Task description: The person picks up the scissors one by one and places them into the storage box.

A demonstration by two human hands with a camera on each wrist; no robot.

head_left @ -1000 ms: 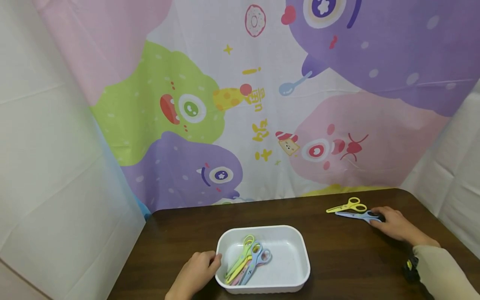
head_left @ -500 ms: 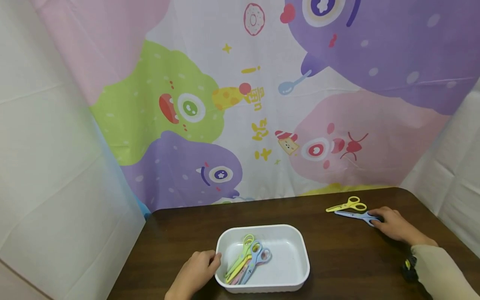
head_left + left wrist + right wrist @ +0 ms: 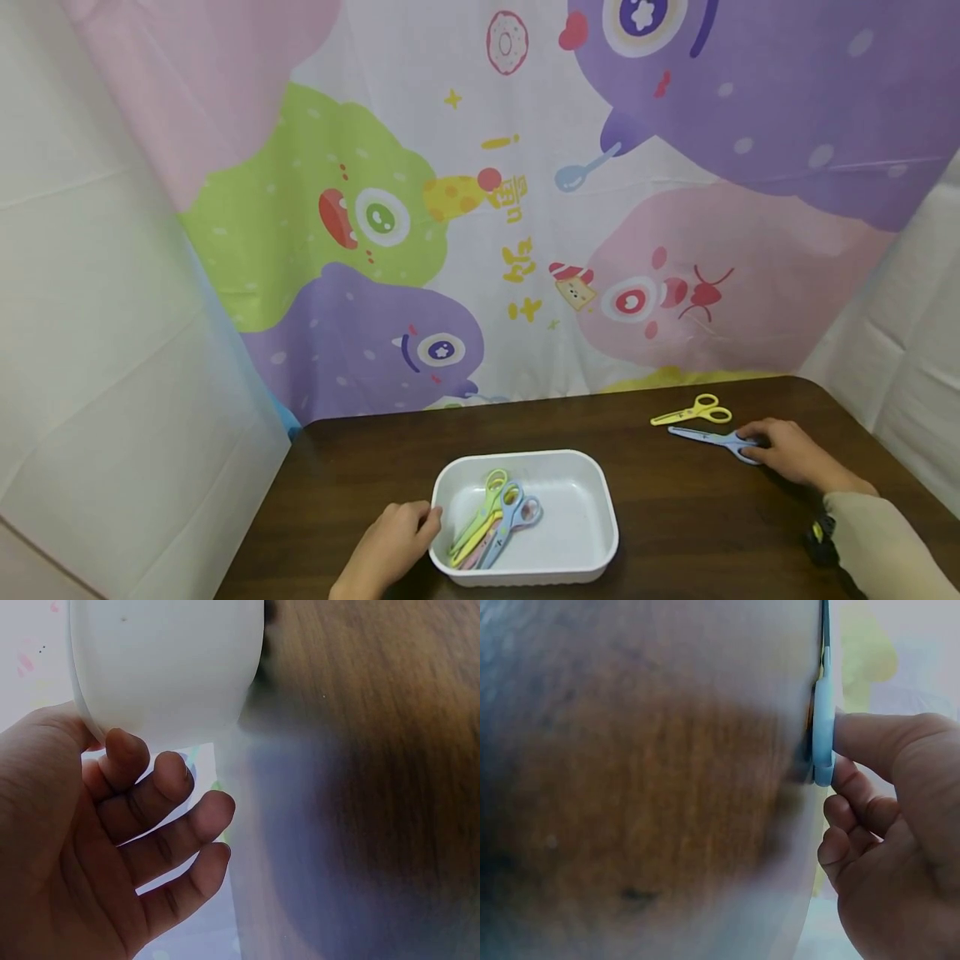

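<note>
A white tray [image 3: 600, 508] sits near the table's front edge and holds several scissors [image 3: 497, 517] in green, yellow, blue and pink. My left hand [image 3: 392, 543] rests against the tray's left wall [image 3: 165, 667], its fingers [image 3: 169, 791] loosely curved and gripping nothing. At the right, my right hand [image 3: 783, 454] pinches the handle of blue scissors [image 3: 701, 436] lying flat on the table. In the right wrist view a fingertip [image 3: 862, 735] presses on the blue handle [image 3: 823, 727]. Yellow scissors [image 3: 693, 411] lie just behind the blue pair.
The dark wooden table [image 3: 360, 467] ends in a rounded back right corner. A cartoon-print cloth [image 3: 525, 208] hangs behind it, with white sheeting on both sides. A dark wrist strap [image 3: 821, 533] shows by my right sleeve.
The blue scissors have shifted slightly toward me and away from the yellow pair, with my right hand on their handle. My left hand and the tray have stayed put.
</note>
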